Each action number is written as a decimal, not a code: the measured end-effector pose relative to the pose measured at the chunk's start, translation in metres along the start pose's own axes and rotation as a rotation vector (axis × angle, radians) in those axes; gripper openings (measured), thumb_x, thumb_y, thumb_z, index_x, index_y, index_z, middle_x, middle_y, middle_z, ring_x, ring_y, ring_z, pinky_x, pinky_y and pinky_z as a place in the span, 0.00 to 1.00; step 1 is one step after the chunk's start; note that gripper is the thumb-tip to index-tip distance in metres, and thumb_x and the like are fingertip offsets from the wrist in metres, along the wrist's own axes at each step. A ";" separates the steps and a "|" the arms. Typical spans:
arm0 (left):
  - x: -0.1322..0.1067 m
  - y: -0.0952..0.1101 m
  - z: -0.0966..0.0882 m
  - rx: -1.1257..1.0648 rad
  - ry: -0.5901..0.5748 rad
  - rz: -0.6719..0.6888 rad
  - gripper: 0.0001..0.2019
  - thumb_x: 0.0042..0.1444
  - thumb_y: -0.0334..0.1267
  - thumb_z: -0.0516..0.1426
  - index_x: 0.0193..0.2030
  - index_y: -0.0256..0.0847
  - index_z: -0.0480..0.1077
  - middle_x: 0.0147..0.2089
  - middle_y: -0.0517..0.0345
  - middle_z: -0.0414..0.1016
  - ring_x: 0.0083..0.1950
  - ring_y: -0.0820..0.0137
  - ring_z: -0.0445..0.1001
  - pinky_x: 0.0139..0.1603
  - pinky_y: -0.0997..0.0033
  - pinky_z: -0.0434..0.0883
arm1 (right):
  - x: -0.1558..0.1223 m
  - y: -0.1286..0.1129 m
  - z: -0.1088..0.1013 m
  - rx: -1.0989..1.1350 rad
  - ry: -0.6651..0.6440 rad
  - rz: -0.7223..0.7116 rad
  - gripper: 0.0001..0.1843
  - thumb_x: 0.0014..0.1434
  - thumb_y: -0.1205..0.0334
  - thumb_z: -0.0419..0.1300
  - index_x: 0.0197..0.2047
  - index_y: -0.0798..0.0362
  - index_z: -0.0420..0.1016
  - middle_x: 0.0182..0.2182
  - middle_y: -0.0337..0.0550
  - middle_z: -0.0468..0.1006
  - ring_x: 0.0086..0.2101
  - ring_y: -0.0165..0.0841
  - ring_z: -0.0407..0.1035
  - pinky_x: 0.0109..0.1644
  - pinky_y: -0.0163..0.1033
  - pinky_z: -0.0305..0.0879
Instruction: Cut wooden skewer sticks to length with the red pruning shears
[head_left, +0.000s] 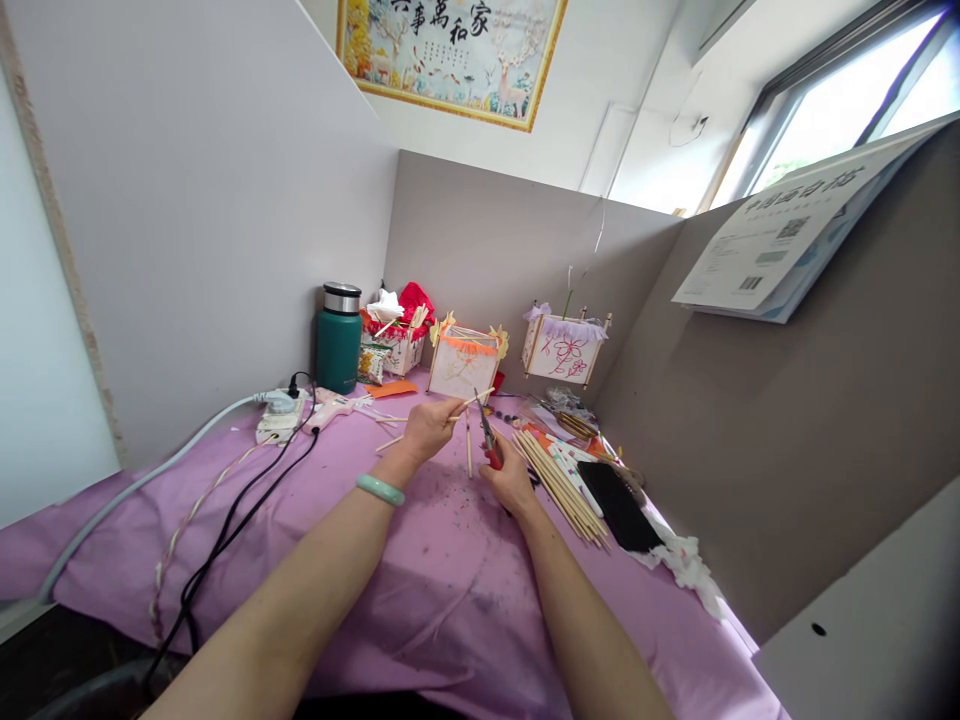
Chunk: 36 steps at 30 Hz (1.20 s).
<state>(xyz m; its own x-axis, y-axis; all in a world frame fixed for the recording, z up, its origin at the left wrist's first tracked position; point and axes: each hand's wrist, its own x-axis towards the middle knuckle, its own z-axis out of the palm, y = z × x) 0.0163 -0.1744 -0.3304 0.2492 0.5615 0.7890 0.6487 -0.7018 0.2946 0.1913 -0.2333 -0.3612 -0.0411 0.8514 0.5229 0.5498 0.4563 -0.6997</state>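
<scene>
My left hand (429, 432) is closed on a thin wooden stick (478, 397) that points up to the right. In my right hand (510, 480) is a pair of scissors (487, 438) with red on the handle, its blades reaching up to the stick. Whether the blades touch the stick I cannot tell. Another stick (469, 445) lies on the cloth between my hands. Just behind stands a small white lantern (463, 372) with orange trim. To the right of my right hand lies a bundle of wooden sticks (562, 490).
A purple cloth (420, 620) covers the table. At the left are a power strip (279, 415), cables, a pink glue gun (330, 408) and a green bottle (339, 340). A purple-trimmed lantern (564, 348) hangs behind. A black phone (619, 505) and crumpled tissue (686, 560) lie right.
</scene>
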 end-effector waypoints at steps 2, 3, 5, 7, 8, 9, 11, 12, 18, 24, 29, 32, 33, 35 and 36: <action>0.000 0.000 0.001 0.004 0.019 0.002 0.15 0.62 0.42 0.47 0.39 0.42 0.73 0.32 0.54 0.76 0.33 0.71 0.72 0.31 0.76 0.61 | -0.001 -0.002 -0.002 0.013 0.003 0.026 0.31 0.39 0.69 0.53 0.51 0.53 0.67 0.38 0.42 0.73 0.37 0.36 0.67 0.43 0.41 0.63; 0.000 -0.001 0.002 0.004 0.031 0.007 0.15 0.62 0.42 0.47 0.40 0.42 0.73 0.32 0.54 0.76 0.33 0.71 0.72 0.32 0.76 0.61 | -0.001 -0.004 -0.002 0.008 0.007 0.034 0.30 0.40 0.69 0.53 0.50 0.53 0.68 0.37 0.41 0.73 0.35 0.36 0.67 0.42 0.41 0.63; -0.001 -0.001 0.003 0.001 0.060 0.019 0.14 0.62 0.42 0.48 0.40 0.42 0.74 0.33 0.53 0.77 0.34 0.71 0.72 0.32 0.76 0.62 | -0.002 -0.008 -0.004 -0.008 0.017 0.039 0.28 0.39 0.69 0.53 0.48 0.54 0.69 0.34 0.40 0.73 0.34 0.35 0.67 0.41 0.41 0.63; -0.001 -0.001 0.003 -0.001 0.089 0.029 0.14 0.61 0.42 0.48 0.40 0.42 0.74 0.34 0.53 0.77 0.34 0.72 0.73 0.33 0.76 0.63 | -0.003 -0.010 -0.004 -0.011 0.032 0.049 0.27 0.39 0.69 0.54 0.47 0.54 0.70 0.33 0.39 0.73 0.33 0.35 0.66 0.41 0.40 0.62; -0.002 -0.001 0.004 -0.001 0.104 0.033 0.14 0.61 0.42 0.49 0.40 0.42 0.74 0.34 0.53 0.77 0.34 0.72 0.73 0.33 0.76 0.63 | -0.003 -0.011 -0.005 0.001 0.040 0.056 0.26 0.40 0.68 0.54 0.46 0.54 0.70 0.32 0.39 0.72 0.33 0.34 0.66 0.41 0.40 0.62; -0.002 -0.001 0.003 -0.002 0.119 0.039 0.14 0.61 0.42 0.49 0.40 0.42 0.74 0.33 0.53 0.77 0.33 0.72 0.73 0.33 0.76 0.64 | -0.003 -0.011 -0.005 0.023 0.042 0.065 0.24 0.40 0.68 0.54 0.45 0.54 0.71 0.31 0.39 0.72 0.32 0.34 0.66 0.41 0.40 0.61; -0.002 -0.001 0.003 -0.010 0.148 0.055 0.13 0.61 0.42 0.49 0.39 0.41 0.74 0.33 0.53 0.77 0.33 0.72 0.73 0.34 0.76 0.64 | -0.004 -0.010 -0.006 0.098 0.019 0.084 0.22 0.41 0.68 0.55 0.43 0.54 0.71 0.29 0.37 0.71 0.30 0.32 0.65 0.38 0.38 0.61; -0.002 0.000 0.003 -0.019 0.162 0.066 0.13 0.61 0.41 0.50 0.39 0.41 0.74 0.33 0.53 0.77 0.33 0.72 0.73 0.34 0.75 0.65 | -0.004 -0.010 -0.007 0.155 -0.009 0.096 0.21 0.41 0.67 0.56 0.43 0.54 0.71 0.28 0.36 0.70 0.29 0.31 0.64 0.36 0.37 0.60; -0.001 0.003 0.000 -0.082 0.198 0.120 0.12 0.61 0.39 0.50 0.41 0.41 0.74 0.36 0.54 0.78 0.34 0.73 0.74 0.36 0.76 0.66 | -0.006 -0.014 -0.014 0.569 -0.222 0.201 0.22 0.41 0.67 0.57 0.43 0.54 0.69 0.26 0.35 0.67 0.23 0.27 0.60 0.26 0.32 0.56; -0.001 0.003 0.000 -0.085 0.177 0.110 0.13 0.61 0.38 0.49 0.41 0.41 0.74 0.38 0.53 0.78 0.36 0.73 0.74 0.38 0.75 0.67 | -0.005 -0.020 -0.022 0.663 -0.313 0.236 0.23 0.40 0.68 0.57 0.44 0.56 0.70 0.28 0.38 0.69 0.24 0.28 0.62 0.27 0.33 0.59; -0.001 0.002 0.002 -0.099 0.176 0.098 0.13 0.61 0.39 0.49 0.41 0.41 0.74 0.39 0.53 0.78 0.38 0.72 0.75 0.40 0.75 0.68 | -0.005 -0.018 -0.022 0.760 -0.373 0.274 0.24 0.41 0.66 0.57 0.46 0.56 0.70 0.29 0.40 0.70 0.26 0.29 0.64 0.29 0.35 0.63; -0.001 0.000 0.003 -0.135 0.185 0.111 0.13 0.61 0.40 0.49 0.42 0.41 0.74 0.40 0.52 0.79 0.39 0.72 0.75 0.40 0.76 0.68 | -0.007 -0.015 -0.020 0.937 -0.537 0.357 0.24 0.45 0.61 0.56 0.48 0.57 0.70 0.29 0.42 0.71 0.26 0.31 0.66 0.32 0.39 0.66; 0.000 0.000 0.003 -0.140 0.188 0.102 0.13 0.61 0.41 0.49 0.41 0.40 0.74 0.40 0.52 0.79 0.39 0.72 0.75 0.40 0.75 0.67 | -0.007 -0.013 -0.020 0.997 -0.559 0.386 0.24 0.47 0.60 0.56 0.48 0.57 0.70 0.30 0.43 0.72 0.27 0.32 0.67 0.33 0.41 0.67; 0.000 0.000 0.002 -0.133 0.196 0.070 0.14 0.61 0.42 0.49 0.40 0.40 0.74 0.39 0.52 0.79 0.37 0.72 0.75 0.39 0.75 0.67 | -0.006 -0.010 -0.019 1.080 -0.489 0.441 0.22 0.50 0.57 0.54 0.47 0.58 0.70 0.31 0.46 0.74 0.28 0.34 0.69 0.36 0.44 0.69; 0.000 0.000 0.001 -0.128 0.201 0.056 0.14 0.61 0.42 0.49 0.40 0.40 0.74 0.38 0.52 0.79 0.37 0.72 0.75 0.38 0.75 0.67 | -0.005 -0.007 -0.020 1.103 -0.419 0.476 0.21 0.52 0.55 0.54 0.46 0.58 0.71 0.33 0.48 0.75 0.31 0.36 0.70 0.37 0.46 0.69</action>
<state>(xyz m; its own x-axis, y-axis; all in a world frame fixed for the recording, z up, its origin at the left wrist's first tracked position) 0.0173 -0.1736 -0.3309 0.1264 0.4305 0.8937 0.5381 -0.7866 0.3028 0.2039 -0.2458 -0.3489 -0.4020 0.9139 0.0574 -0.3917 -0.1149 -0.9129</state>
